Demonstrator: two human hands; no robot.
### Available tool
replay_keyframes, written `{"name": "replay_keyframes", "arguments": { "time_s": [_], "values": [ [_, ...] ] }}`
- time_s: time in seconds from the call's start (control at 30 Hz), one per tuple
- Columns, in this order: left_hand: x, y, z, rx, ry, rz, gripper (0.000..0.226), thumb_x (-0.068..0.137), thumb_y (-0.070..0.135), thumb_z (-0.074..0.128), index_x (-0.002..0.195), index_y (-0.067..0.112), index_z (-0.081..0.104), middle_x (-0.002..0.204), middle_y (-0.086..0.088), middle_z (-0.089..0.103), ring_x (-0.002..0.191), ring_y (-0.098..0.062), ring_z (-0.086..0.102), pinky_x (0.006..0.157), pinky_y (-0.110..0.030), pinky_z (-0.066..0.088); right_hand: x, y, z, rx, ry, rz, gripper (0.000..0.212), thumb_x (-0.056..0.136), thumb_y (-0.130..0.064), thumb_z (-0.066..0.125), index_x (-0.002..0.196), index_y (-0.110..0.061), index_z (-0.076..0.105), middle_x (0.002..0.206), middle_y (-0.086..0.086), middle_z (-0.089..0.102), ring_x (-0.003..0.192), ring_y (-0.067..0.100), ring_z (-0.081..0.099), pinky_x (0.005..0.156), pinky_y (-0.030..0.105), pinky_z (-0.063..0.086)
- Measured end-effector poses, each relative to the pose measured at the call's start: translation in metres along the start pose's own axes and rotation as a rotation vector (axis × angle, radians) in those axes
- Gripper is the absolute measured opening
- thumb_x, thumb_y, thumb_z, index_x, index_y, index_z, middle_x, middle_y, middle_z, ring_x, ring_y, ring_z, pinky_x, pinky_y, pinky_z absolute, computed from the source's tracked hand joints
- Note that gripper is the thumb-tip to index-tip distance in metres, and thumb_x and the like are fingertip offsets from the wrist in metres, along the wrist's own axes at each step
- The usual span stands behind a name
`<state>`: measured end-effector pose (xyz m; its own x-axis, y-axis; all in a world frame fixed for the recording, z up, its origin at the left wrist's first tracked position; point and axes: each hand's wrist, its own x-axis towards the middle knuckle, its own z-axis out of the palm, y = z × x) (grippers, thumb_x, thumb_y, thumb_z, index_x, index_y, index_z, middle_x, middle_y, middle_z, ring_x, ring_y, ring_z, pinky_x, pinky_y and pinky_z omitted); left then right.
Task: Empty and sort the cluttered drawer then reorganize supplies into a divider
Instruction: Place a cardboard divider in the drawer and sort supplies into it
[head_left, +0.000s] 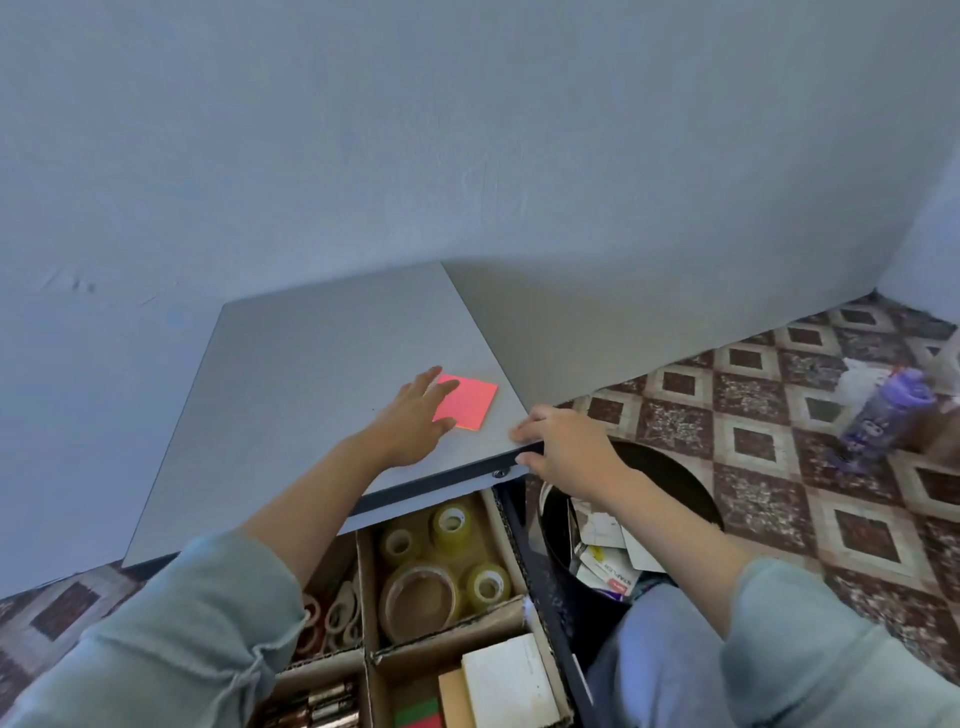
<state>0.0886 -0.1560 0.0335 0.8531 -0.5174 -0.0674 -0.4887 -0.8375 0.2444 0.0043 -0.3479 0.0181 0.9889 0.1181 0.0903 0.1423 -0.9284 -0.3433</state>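
Note:
A pink sticky-note pad (470, 402) lies on the grey desk top (311, 374) near its right front corner. My left hand (413, 421) lies flat with straight fingers, fingertips touching the pad's left edge. My right hand (558, 447) grips the desk's front right corner, thumb on top and fingers curled under the edge. Below the desk the open drawer (511, 525) holds a cardboard divider (366, 587). Its compartments hold clear tape rolls (449, 525), a brown tape roll (421, 603), white and brown note pads (501, 680) and batteries (322, 704).
A black waste bin (665, 467) with crumpled paper and packaging stands right of the drawer, under my right arm. On the patterned tile floor (779, 405) at the right lies a purple bottle (883, 415). A blue-grey wall runs behind the desk.

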Motion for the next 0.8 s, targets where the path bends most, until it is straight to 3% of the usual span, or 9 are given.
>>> {"name": "replay_keyframes", "arguments": {
  "time_s": [0.1,0.17,0.37,0.5,0.6,0.7,0.8],
  "values": [
    [0.012,-0.001,0.005,0.069,-0.096,0.028,0.053,0.102,0.022,0.032,0.150,0.024,0.011,0.158,-0.001,-0.009,0.145,-0.025,0.003,0.117,-0.038,0.009,0.001,0.003,0.003,0.015,0.016,-0.007,0.036,0.090,-0.029,0.059,0.125,-0.020,0.061,0.120,-0.004,0.057,0.108,0.017,0.056,0.084,0.029,0.044],
    [0.013,-0.004,0.009,0.119,-0.136,0.040,0.052,0.103,0.028,0.029,0.150,0.023,0.010,0.158,-0.003,-0.007,0.146,-0.023,0.002,0.117,-0.035,0.005,0.002,0.005,0.005,0.025,0.035,-0.011,0.036,0.089,-0.029,0.060,0.125,-0.021,0.062,0.119,-0.005,0.058,0.107,0.016,0.056,0.083,0.028,0.043],
    [0.014,-0.002,-0.007,0.306,0.005,0.042,0.055,0.091,0.051,0.048,0.138,0.024,0.039,0.141,-0.003,0.038,0.125,-0.023,0.042,0.104,-0.037,0.035,0.002,0.005,0.010,0.071,0.061,-0.005,0.035,0.089,-0.027,0.060,0.124,-0.020,0.061,0.115,-0.005,0.056,0.103,0.015,0.056,0.080,0.027,0.043],
    [0.017,-0.004,-0.012,0.060,-0.074,0.058,0.055,0.086,0.041,0.062,0.133,0.020,0.043,0.152,-0.006,0.024,0.137,-0.025,0.026,0.110,-0.037,0.024,0.001,0.003,0.011,0.077,0.063,-0.002,0.036,0.089,-0.027,0.061,0.125,-0.020,0.061,0.115,-0.004,0.055,0.103,0.017,0.056,0.083,0.030,0.045],
    [0.021,-0.007,-0.005,-0.076,-0.145,0.007,0.055,0.087,0.035,0.062,0.132,0.016,0.036,0.143,-0.009,0.036,0.125,-0.026,0.037,0.098,-0.032,0.031,-0.002,0.003,0.012,0.077,0.058,0.001,0.038,0.090,-0.028,0.060,0.127,-0.021,0.058,0.118,-0.005,0.054,0.104,0.017,0.055,0.086,0.029,0.045],
    [0.022,-0.009,-0.004,-0.003,-0.080,0.023,0.059,0.082,0.044,0.065,0.128,0.018,0.039,0.139,-0.005,0.036,0.124,-0.025,0.032,0.100,-0.035,0.030,-0.004,0.003,0.013,0.081,0.063,-0.007,0.040,0.090,-0.029,0.059,0.129,-0.020,0.057,0.119,-0.005,0.053,0.105,0.016,0.055,0.087,0.028,0.045],
    [0.012,-0.007,0.000,0.045,0.080,0.010,0.074,0.073,0.061,0.066,0.130,0.022,0.041,0.131,-0.002,0.046,0.119,-0.021,0.040,0.096,-0.032,0.034,-0.003,0.003,0.012,0.084,0.070,-0.005,0.040,0.091,-0.031,0.058,0.129,-0.020,0.057,0.119,-0.005,0.053,0.104,0.015,0.055,0.087,0.028,0.046]
  ]
}}
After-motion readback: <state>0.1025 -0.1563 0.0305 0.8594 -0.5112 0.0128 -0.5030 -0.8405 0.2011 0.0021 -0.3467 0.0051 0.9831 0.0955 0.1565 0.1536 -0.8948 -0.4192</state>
